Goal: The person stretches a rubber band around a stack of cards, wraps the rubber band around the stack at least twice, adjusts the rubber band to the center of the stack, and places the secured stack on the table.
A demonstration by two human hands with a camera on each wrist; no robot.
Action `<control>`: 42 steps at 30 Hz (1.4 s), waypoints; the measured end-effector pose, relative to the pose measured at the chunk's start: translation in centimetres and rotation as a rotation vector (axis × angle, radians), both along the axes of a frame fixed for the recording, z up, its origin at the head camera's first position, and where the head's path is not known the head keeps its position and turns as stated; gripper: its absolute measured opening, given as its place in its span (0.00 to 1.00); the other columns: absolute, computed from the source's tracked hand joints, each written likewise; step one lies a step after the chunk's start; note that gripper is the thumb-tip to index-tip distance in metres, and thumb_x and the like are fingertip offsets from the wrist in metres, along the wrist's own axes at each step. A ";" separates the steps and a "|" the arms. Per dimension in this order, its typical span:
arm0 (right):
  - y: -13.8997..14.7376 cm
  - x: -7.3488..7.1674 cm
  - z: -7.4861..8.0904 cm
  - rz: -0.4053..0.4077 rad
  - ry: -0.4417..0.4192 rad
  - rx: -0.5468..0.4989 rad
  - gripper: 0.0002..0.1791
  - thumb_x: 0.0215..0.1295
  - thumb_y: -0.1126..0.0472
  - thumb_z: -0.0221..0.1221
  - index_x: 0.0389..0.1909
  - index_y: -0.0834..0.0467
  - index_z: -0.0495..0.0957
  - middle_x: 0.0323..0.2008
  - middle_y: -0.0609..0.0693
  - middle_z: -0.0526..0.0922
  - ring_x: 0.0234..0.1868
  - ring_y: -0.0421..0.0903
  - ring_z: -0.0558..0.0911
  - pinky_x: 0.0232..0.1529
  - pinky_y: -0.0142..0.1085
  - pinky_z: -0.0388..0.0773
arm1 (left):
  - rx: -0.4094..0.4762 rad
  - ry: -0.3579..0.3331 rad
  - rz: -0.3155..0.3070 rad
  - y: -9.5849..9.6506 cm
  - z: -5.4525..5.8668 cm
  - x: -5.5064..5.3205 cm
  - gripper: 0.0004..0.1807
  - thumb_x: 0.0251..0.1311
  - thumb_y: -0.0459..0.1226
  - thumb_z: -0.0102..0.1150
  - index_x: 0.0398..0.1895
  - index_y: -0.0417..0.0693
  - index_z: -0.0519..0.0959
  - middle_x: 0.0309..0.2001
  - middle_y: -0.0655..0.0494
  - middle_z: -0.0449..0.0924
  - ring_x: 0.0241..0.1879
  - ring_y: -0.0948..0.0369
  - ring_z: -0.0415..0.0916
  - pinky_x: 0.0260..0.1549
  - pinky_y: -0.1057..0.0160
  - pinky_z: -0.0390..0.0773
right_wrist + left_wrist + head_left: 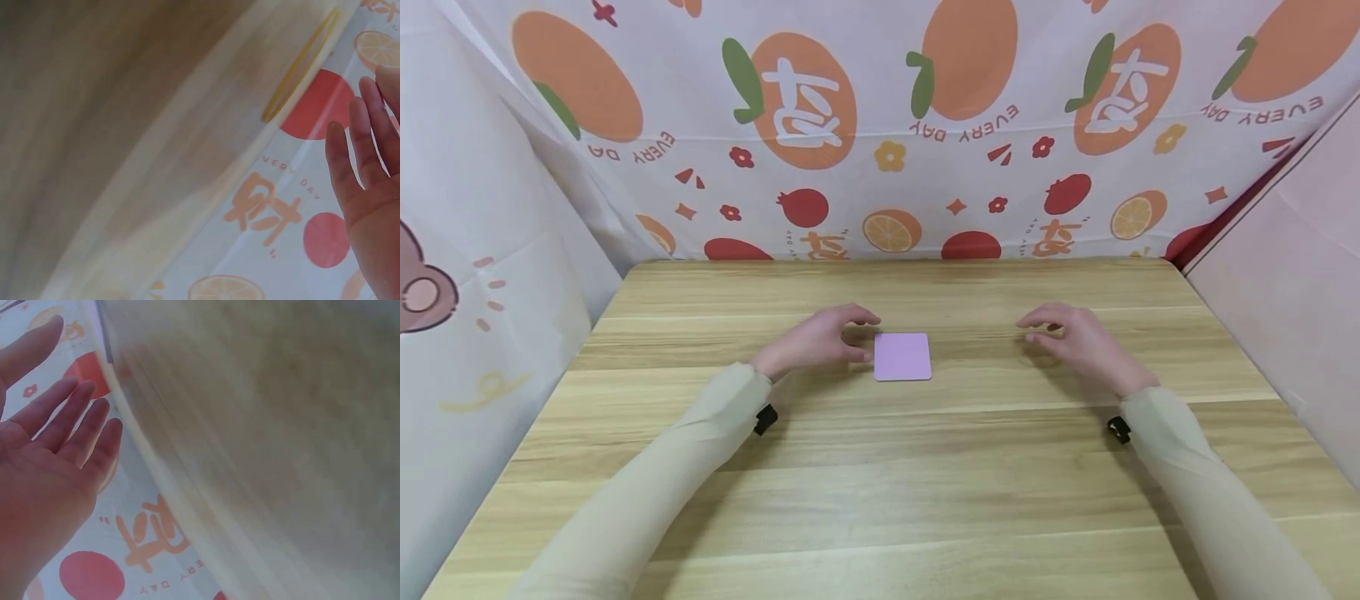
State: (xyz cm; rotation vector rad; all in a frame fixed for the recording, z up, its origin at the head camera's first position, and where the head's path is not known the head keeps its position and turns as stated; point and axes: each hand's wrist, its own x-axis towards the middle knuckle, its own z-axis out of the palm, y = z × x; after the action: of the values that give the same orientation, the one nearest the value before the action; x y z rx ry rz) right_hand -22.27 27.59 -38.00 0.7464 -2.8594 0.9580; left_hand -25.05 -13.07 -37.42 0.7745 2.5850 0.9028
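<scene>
A flat lilac square with rounded corners [902,357] lies on the wooden table, slightly left of its middle. Just left of it is my left hand [816,337], thumb low by the square's left edge and fingers above its upper left corner; whether the thumb touches it I cannot tell. In the left wrist view this hand [53,456] has spread, loosely bent fingers and holds nothing. My right hand [1075,337] hovers over the table further right, apart from the square. Its fingers [342,156] are relaxed, with nothing seen between them.
In the right wrist view a thin yellow looped outline [300,69] shows near the table's far edge; its kind is unclear. A fruit-printed curtain [887,150] hangs behind the wooden table [865,483]. Pale cloths flank both sides. Small black pieces [765,419] sit under the sleeves.
</scene>
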 end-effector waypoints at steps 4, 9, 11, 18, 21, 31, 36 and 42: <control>0.5 -0.6 -0.2 -0.003 -0.046 0.012 0.12 0.64 0.67 0.64 0.48 0.59 0.83 0.49 0.51 0.83 0.50 0.51 0.79 0.52 0.52 0.76 | -0.007 0.000 -0.030 0.2 -0.1 -0.3 0.31 0.55 0.37 0.72 0.63 0.42 0.74 0.59 0.50 0.75 0.59 0.53 0.70 0.60 0.52 0.70; 0.7 -1.3 -0.4 0.024 -0.064 0.040 0.12 0.63 0.66 0.65 0.47 0.56 0.85 0.47 0.48 0.84 0.51 0.49 0.79 0.53 0.50 0.76 | -0.082 0.041 -0.053 0.7 -0.3 -0.6 0.35 0.51 0.45 0.75 0.61 0.40 0.75 0.56 0.50 0.75 0.53 0.55 0.71 0.56 0.55 0.71; 0.8 -1.6 -0.5 0.038 -0.059 0.048 0.11 0.63 0.66 0.65 0.46 0.56 0.86 0.46 0.49 0.84 0.51 0.50 0.79 0.52 0.50 0.77 | -0.118 0.055 -0.063 1.1 -0.2 -0.6 0.37 0.49 0.48 0.76 0.60 0.40 0.75 0.55 0.50 0.74 0.53 0.54 0.69 0.56 0.55 0.70; 1.3 -2.1 -0.9 0.021 -0.066 0.079 0.11 0.63 0.66 0.66 0.46 0.55 0.86 0.47 0.48 0.83 0.51 0.49 0.79 0.51 0.48 0.78 | -0.203 0.112 -0.077 2.4 -0.2 -0.4 0.39 0.44 0.51 0.77 0.56 0.38 0.76 0.53 0.47 0.71 0.51 0.51 0.66 0.52 0.54 0.71; 1.5 -2.1 -0.9 0.014 -0.074 0.078 0.11 0.62 0.66 0.66 0.46 0.55 0.86 0.47 0.49 0.83 0.51 0.49 0.79 0.50 0.48 0.78 | -0.217 0.114 -0.060 2.7 -0.2 -0.2 0.39 0.42 0.51 0.79 0.55 0.38 0.75 0.51 0.47 0.71 0.50 0.51 0.66 0.51 0.55 0.71; 1.8 -2.5 -1.1 -0.016 -0.109 0.105 0.12 0.63 0.64 0.66 0.47 0.56 0.85 0.48 0.50 0.84 0.51 0.50 0.79 0.51 0.49 0.77 | -0.187 -0.009 -0.005 3.2 -0.2 -0.2 0.37 0.41 0.46 0.81 0.50 0.36 0.71 0.45 0.48 0.69 0.47 0.52 0.64 0.47 0.57 0.69; 1.9 -2.9 -1.2 -0.015 -0.129 0.098 0.11 0.62 0.64 0.67 0.46 0.56 0.85 0.47 0.51 0.84 0.49 0.50 0.80 0.50 0.49 0.77 | -0.188 -0.011 -0.007 3.3 -0.2 -0.3 0.37 0.40 0.46 0.81 0.48 0.36 0.71 0.44 0.47 0.68 0.46 0.52 0.64 0.47 0.57 0.68; 1.9 -3.5 -1.4 0.001 -0.149 0.112 0.08 0.61 0.63 0.68 0.42 0.53 0.86 0.44 0.48 0.83 0.46 0.48 0.79 0.50 0.47 0.75 | -0.192 -0.011 -0.011 3.4 -0.4 -0.5 0.36 0.41 0.45 0.81 0.47 0.37 0.69 0.43 0.48 0.68 0.45 0.52 0.63 0.46 0.58 0.67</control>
State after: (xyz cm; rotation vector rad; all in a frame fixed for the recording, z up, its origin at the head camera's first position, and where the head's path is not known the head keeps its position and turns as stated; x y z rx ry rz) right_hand -25.78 29.48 -39.37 0.7126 -3.0642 0.8964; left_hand -25.51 -9.71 -37.80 0.7270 2.6065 0.6417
